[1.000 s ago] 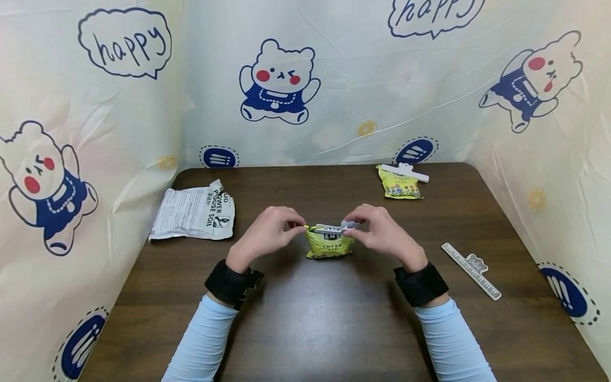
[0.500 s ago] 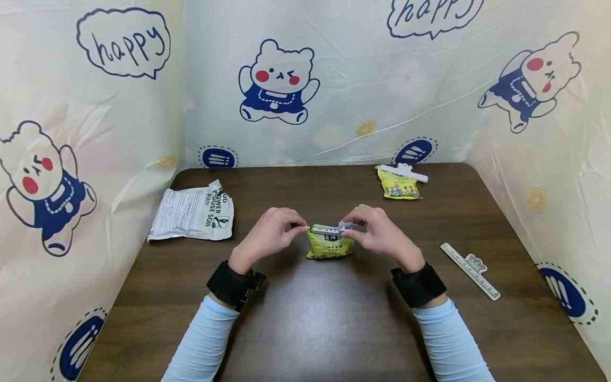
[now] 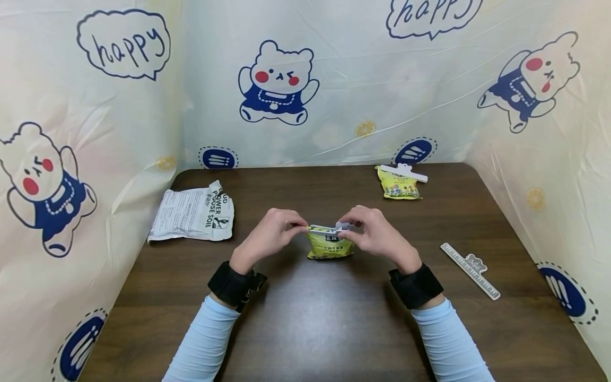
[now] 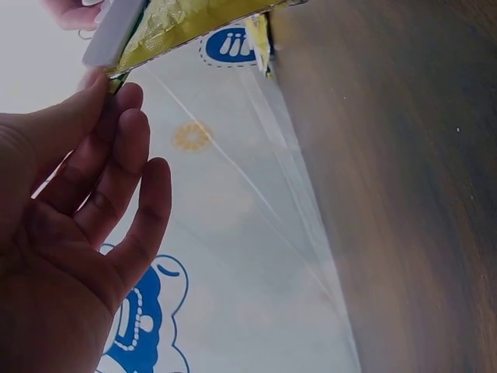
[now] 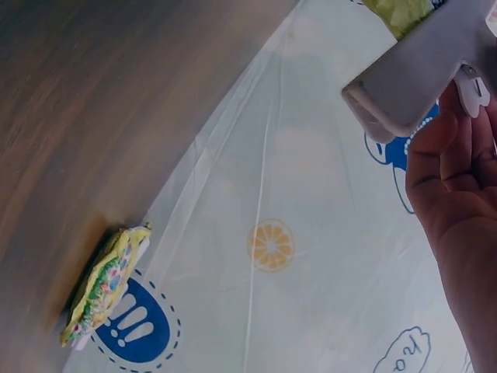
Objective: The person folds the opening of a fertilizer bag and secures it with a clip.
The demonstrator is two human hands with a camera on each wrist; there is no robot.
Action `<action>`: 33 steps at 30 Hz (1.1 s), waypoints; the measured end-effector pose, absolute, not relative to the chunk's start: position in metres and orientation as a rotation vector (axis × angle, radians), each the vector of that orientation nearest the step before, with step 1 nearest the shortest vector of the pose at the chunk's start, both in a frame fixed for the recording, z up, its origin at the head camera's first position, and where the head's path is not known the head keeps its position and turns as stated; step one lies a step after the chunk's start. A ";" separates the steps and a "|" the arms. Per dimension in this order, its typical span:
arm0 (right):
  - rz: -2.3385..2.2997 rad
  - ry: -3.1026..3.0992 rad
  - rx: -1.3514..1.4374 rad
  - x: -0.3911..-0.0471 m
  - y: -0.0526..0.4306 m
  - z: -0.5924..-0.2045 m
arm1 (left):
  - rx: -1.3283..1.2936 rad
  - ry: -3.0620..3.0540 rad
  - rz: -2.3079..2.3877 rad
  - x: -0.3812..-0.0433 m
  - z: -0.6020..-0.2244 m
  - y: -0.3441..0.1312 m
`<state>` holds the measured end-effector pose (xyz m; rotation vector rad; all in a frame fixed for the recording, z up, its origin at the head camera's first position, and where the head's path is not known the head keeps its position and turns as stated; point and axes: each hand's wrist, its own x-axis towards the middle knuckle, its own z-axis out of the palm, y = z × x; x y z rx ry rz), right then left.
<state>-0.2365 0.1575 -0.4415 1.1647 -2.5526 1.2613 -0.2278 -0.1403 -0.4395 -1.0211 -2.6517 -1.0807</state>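
Note:
A small yellow-green packet (image 3: 330,249) stands upright at mid-table with a pale grey bag clip (image 3: 322,229) across its top edge. My left hand (image 3: 273,232) pinches the packet's top left corner between thumb and forefinger; in the left wrist view its other fingers (image 4: 155,194) are loosely bent. My right hand (image 3: 379,232) pinches the clip's handle at the packet's right side. One end of the clip (image 5: 415,74) projects past the packet in the right wrist view. In the left wrist view, the clip's other end (image 4: 111,39) lies close to my left fingertips.
On the left of the brown table (image 3: 305,329) lies a white printed bag (image 3: 193,215). Another yellow packet (image 3: 400,185) with a white clip (image 3: 406,172) on it sits at the back right. A loose white clip (image 3: 471,270) rests on the right. Printed sheeting (image 3: 334,143) surrounds the table.
My right hand and the clip have shifted slightly left along the packet's top edge, toward my left hand. My left hand keeps its pinch on the corner.

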 end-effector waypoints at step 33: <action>1.253 -2.870 1.026 -0.244 0.170 -0.447 | -0.806 -3.050 -1.141 -0.227 -0.445 -0.142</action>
